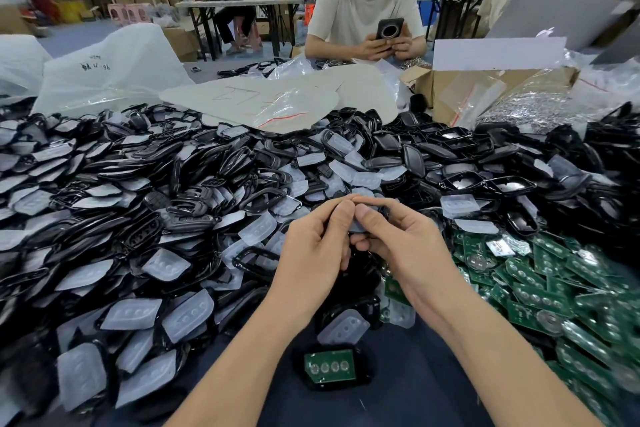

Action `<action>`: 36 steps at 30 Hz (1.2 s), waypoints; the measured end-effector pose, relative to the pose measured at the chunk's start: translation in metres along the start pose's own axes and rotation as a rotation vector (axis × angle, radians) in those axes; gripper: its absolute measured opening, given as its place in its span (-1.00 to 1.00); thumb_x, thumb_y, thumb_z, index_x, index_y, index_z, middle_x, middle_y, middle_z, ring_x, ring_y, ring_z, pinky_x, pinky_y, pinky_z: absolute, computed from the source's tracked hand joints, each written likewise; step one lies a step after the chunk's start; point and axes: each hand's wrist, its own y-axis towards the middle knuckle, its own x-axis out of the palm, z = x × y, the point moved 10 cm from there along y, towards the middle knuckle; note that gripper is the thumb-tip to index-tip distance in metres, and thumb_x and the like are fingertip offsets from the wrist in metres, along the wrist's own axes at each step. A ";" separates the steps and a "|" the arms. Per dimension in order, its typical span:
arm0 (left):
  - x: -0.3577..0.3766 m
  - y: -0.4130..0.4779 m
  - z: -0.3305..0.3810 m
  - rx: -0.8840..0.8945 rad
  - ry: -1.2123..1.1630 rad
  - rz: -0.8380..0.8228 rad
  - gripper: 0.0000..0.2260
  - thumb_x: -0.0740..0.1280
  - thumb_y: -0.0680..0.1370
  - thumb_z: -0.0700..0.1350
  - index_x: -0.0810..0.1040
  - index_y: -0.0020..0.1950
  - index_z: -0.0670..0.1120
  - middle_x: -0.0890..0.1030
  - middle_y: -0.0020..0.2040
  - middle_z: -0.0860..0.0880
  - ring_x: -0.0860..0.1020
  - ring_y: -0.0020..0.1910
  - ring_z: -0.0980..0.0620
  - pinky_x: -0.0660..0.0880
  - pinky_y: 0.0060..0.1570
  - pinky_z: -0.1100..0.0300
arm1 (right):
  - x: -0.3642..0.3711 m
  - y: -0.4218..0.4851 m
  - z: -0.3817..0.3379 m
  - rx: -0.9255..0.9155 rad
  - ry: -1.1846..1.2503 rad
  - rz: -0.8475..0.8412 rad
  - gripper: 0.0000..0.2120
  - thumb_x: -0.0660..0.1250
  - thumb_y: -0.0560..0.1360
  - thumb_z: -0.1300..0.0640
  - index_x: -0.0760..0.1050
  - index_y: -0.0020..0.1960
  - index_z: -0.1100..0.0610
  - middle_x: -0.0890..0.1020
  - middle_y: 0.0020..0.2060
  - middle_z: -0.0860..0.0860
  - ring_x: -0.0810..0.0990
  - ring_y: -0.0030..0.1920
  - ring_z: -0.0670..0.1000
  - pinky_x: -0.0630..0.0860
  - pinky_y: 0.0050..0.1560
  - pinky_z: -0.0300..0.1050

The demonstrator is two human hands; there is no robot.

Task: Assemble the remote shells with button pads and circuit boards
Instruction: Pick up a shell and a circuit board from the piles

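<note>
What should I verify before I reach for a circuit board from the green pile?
1. Grip: left hand and right hand both pinch the translucent whitish rubber button pad: ok.
2. Pad seated in its housing: the fingers hide it, cannot tell.
3. Pad's button side facing the right way: cannot tell.
4. Supply: the heap of green circuit boards lies just beside the right hand: ok.
5. Black plastic shell already holding a green board lies apart, nearer the body, clear of both hands: ok.
</note>
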 end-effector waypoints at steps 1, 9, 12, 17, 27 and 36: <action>0.000 0.000 0.000 -0.002 -0.006 -0.003 -0.75 0.19 0.71 0.01 0.67 0.13 0.19 0.45 -0.45 0.11 0.39 -0.45 0.12 0.40 -0.43 0.28 | -0.001 0.000 -0.001 -0.001 -0.001 -0.005 -0.81 0.47 0.38 0.04 0.75 -0.04 0.02 0.73 -0.22 0.05 0.66 -0.29 -0.05 0.60 -0.17 -0.27; 0.001 -0.001 -0.006 -0.067 -0.078 0.003 -0.74 0.20 0.70 -0.02 0.70 0.10 0.14 0.42 -0.48 0.08 0.38 -0.47 0.10 0.35 -0.48 0.30 | -0.001 0.002 0.007 0.017 -0.005 -0.019 -0.77 0.41 0.45 0.04 0.71 0.03 0.11 0.71 -0.21 0.10 0.64 -0.25 -0.03 0.60 -0.16 -0.25; 0.001 -0.001 -0.005 -0.056 -0.059 0.004 -0.77 0.21 0.70 0.00 0.67 0.14 0.14 0.43 -0.46 0.06 0.40 -0.46 0.10 0.37 -0.47 0.30 | 0.000 0.001 0.006 0.009 0.004 -0.035 -0.74 0.37 0.50 0.03 0.69 0.08 0.15 0.69 -0.23 0.08 0.62 -0.24 -0.03 0.59 -0.14 -0.25; 0.000 -0.002 0.005 0.033 0.003 0.007 -0.74 0.21 0.71 -0.09 0.66 0.16 0.18 0.50 -0.40 0.07 0.45 -0.43 0.11 0.42 -0.41 0.33 | -0.009 0.000 -0.002 -0.046 -0.041 0.021 -0.80 0.29 0.64 0.21 0.70 0.06 0.13 0.68 -0.25 0.09 0.59 -0.26 -0.01 0.57 -0.16 -0.23; -0.004 -0.005 0.003 0.003 -0.069 0.080 -0.77 0.22 0.71 -0.11 0.68 0.17 0.05 0.50 -0.41 0.05 0.44 -0.46 0.12 0.40 -0.44 0.32 | -0.001 -0.003 -0.006 -0.046 -0.025 0.057 -0.81 0.27 0.65 0.26 0.68 0.07 0.20 0.66 -0.27 0.07 0.58 -0.30 -0.05 0.59 -0.20 -0.24; -0.038 -0.027 0.012 -0.058 -0.172 0.329 -0.86 0.39 0.61 0.00 0.51 0.09 -0.02 0.59 -0.34 0.07 0.51 -0.42 0.17 0.46 -0.41 0.32 | 0.034 -0.016 -0.007 -0.045 0.192 0.113 -0.83 0.28 0.65 0.25 0.61 0.15 0.27 0.71 -0.15 0.06 0.65 -0.24 -0.07 0.61 -0.16 -0.24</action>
